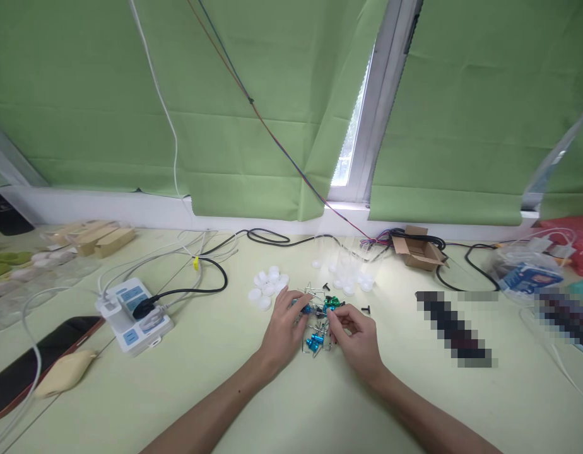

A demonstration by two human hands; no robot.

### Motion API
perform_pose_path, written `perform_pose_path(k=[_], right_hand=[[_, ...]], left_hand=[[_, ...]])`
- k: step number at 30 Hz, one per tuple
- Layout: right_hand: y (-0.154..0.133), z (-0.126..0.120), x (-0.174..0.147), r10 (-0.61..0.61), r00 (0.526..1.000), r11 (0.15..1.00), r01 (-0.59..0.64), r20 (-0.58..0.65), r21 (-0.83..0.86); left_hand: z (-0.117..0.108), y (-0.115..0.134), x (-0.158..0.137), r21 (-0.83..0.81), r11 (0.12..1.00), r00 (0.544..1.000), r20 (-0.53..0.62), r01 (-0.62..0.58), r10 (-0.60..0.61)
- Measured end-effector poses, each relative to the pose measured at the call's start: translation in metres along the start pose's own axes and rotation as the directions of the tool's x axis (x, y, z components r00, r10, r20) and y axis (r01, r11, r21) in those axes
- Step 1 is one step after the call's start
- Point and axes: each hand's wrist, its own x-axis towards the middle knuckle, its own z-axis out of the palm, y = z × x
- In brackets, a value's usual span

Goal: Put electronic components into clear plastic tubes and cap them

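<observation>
A small pile of blue metal parts [314, 342], green metal parts [332, 302] and bent silver wire pieces lies on the table between my hands. My left hand [284, 328] reaches over its left side, with thumb and fingers curled round a small blue metal part [306, 309]. From the right, my right hand [358, 337] pinches thumb and forefinger together at a small blue metal part [327, 309]; the fingertips cover most of it. Whether both hands grip one and the same piece, I cannot tell. Two black T-shaped pieces [366, 309] lie just beyond the pile.
White round caps [267, 287] sit behind my left hand, clear plastic containers [351, 268] behind my right. A power strip [135, 315] with plugs, a phone [40, 362] and a yellowish object [64, 373] are left. A cardboard box [417, 247] and cables line the back.
</observation>
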Motion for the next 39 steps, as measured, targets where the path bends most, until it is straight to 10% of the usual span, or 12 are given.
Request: perform_pose_path(k=[39], right_hand=[[0.0008,-0.0014,-0.0038,-0.103,0.993,0.990,0.097,-0.058,-0.098]], left_hand=[[0.0007,0.0040,0.0003,0.005,0.999,0.996,-0.073,-0.052,0.053]])
